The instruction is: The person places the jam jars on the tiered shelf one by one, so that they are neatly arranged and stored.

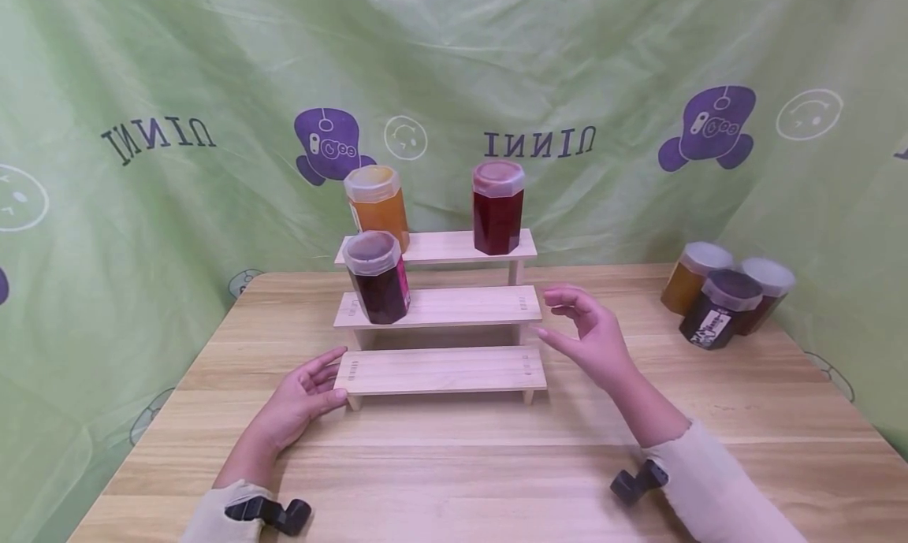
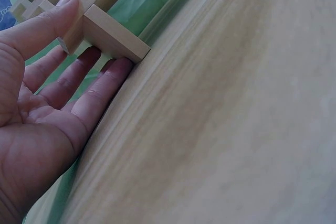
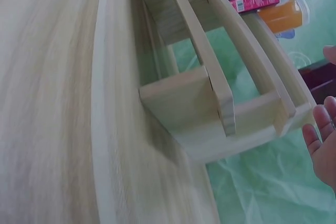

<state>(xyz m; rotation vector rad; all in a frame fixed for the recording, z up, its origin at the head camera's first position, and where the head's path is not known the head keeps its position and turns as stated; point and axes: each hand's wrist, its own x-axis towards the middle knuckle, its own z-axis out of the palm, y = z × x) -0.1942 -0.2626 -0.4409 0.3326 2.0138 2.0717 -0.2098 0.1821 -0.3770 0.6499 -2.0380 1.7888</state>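
Observation:
A three-step wooden display stand point(image 1: 440, 370) stands mid-table. My left hand point(image 1: 301, 401) is at the left end of its lowest step; in the left wrist view the thumb point(image 2: 65, 6) touches the board's end and the nearly straight fingers lie against the side panel. Just off the stand's right end, my right hand point(image 1: 585, 334) holds nothing, its fingers loosely bent and apart from the thumb. An orange jar point(image 1: 383, 212) and a dark red jar point(image 1: 498, 220) sit on the top step. A nearly black jar point(image 1: 381, 291) with a pink label occupies the middle step's left side.
At the table's right rear cluster three more jars: an amber one point(image 1: 684, 287), a dark one with a white label point(image 1: 712, 322) and a dark red one point(image 1: 769, 287). A green printed curtain point(image 1: 440, 54) hangs behind the wooden table point(image 1: 440, 480).

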